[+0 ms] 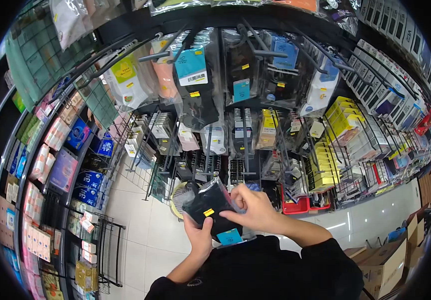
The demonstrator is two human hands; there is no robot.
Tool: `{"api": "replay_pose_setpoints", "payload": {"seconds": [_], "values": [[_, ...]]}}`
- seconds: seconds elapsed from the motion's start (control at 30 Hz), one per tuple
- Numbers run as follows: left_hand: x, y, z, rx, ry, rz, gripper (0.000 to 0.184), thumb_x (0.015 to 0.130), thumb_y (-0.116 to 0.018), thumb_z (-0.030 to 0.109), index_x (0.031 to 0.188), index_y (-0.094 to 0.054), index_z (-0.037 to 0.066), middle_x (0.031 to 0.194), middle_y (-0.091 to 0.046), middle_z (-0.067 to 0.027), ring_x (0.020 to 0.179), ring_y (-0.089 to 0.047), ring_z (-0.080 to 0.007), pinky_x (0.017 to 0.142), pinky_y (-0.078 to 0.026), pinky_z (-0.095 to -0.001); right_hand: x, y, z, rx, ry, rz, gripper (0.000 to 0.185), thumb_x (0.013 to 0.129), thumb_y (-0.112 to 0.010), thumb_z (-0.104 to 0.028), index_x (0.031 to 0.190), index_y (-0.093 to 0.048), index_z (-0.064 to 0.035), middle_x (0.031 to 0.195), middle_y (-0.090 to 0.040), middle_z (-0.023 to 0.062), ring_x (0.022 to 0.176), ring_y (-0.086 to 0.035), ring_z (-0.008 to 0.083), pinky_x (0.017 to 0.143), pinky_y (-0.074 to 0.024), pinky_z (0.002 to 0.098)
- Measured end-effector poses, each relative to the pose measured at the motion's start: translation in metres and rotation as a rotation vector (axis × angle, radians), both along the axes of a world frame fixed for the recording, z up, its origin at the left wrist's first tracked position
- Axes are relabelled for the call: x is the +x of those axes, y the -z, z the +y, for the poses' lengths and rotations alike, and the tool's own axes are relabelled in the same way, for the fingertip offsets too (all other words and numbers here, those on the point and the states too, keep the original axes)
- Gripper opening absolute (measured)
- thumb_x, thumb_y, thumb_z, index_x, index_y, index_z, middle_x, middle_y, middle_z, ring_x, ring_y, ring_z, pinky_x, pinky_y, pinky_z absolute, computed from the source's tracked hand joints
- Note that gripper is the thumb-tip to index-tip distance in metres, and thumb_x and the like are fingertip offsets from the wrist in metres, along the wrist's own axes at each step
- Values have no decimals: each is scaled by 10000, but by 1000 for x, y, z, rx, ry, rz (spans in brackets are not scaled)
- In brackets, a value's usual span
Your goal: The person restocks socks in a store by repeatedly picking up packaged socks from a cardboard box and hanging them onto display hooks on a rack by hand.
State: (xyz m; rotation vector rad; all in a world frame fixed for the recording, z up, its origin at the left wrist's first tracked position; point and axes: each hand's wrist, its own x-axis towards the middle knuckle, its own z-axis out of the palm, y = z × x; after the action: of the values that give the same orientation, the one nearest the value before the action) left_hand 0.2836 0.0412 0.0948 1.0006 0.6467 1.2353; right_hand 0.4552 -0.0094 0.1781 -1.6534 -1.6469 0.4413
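A clear plastic package (206,202) with black contents, a yellow sticker and a blue label at its lower end lies between my hands, close to my body. My left hand (199,235) grips its left lower edge, the thumb on the front near the sticker. On the right side, my right hand (248,206) has bent fingers at the package's edge and its thumb against the front. Ahead, a black packaged item (199,100) with a blue header hangs from a rack hook.
Metal hooks with more packages, such as a white one (128,82), fill the rack ahead. Shelves of packs (58,132) stand left. Yellow boxes (323,167) and a red basket (295,206) are to the right, with open cardboard boxes (383,265) at the lower right.
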Motion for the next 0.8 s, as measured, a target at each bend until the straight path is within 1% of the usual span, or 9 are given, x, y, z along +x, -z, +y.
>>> {"api": "replay_pose_setpoints", "payload": {"seconds": [0.07,0.13,0.2,0.23,0.33,0.47,0.6,0.67,0.8], "values": [[3,10,2,-23,59,-54,553,871,-616,-42,1355,-354,0,1328,-483,-109,1214,-494,-193,1054,-377,-332,11,12,-1,46,11,196,393,792,-812,-249,997,-550,-39,711,-569,29,595,-548,107,547,-450,262],[6,16,8,-40,121,-109,551,872,-626,-31,1350,-353,-6,1331,-476,-112,1212,-493,-192,1053,-372,-325,19,7,-5,114,79,287,299,832,-767,-132,983,-532,-24,736,-587,14,613,-543,58,569,-444,219],[8,15,12,11,37,-14,540,876,-634,-24,1339,-357,-15,1328,-477,-119,1215,-487,-190,1053,-362,-310,32,2,-8,162,123,410,258,862,-724,-79,1010,-521,-24,741,-583,2,642,-544,38,589,-448,209],[10,10,11,15,6,9,515,879,-636,-26,1322,-373,-13,1315,-490,-119,1218,-481,-182,1053,-355,-299,40,-3,-11,186,106,477,265,875,-714,-109,1024,-519,-9,785,-616,40,693,-598,60,595,-477,244],[6,7,13,-20,67,43,475,886,-629,-27,1299,-394,-9,1304,-502,-116,1211,-483,-174,1051,-356,-297,57,-27,-15,404,166,393,252,867,-698,-40,1026,-503,-27,804,-596,16,698,-557,42,614,-435,204],[4,14,9,-29,78,37,455,888,-630,-23,1285,-408,-4,1284,-517,-117,1195,-496,-172,1046,-364,-299,64,-72,-4,705,214,457,270,863,-671,22,1041,-473,-24,822,-528,-10,673,-471,20,589,-367,189],[0,17,3,-56,97,53,460,885,-631,-30,1284,-403,2,1256,-538,-122,1177,-513,-174,1037,-381,-305,76,-91,17,768,197,443,248,878,-663,16,1033,-473,-23,797,-518,-18,660,-450,6,587,-346,179],[-1,19,0,-37,102,79,418,915,-581,-35,1292,-405,6,1253,-543,-110,1140,-538,-158,1010,-414,-304,81,-94,29,833,174,408,233,887,-660,1,1026,-476,-27,779,-509,-27,652,-429,-1,568,-323,179],[-6,20,-2,-63,70,78,407,915,-581,-34,1281,-409,8,1235,-549,-111,1137,-539,-161,1008,-415,-302,82,-98,37,779,160,498,210,903,-655,-19,1018,-480,-40,762,-502,-41,638,-399,-4,560,-304,185]]}}
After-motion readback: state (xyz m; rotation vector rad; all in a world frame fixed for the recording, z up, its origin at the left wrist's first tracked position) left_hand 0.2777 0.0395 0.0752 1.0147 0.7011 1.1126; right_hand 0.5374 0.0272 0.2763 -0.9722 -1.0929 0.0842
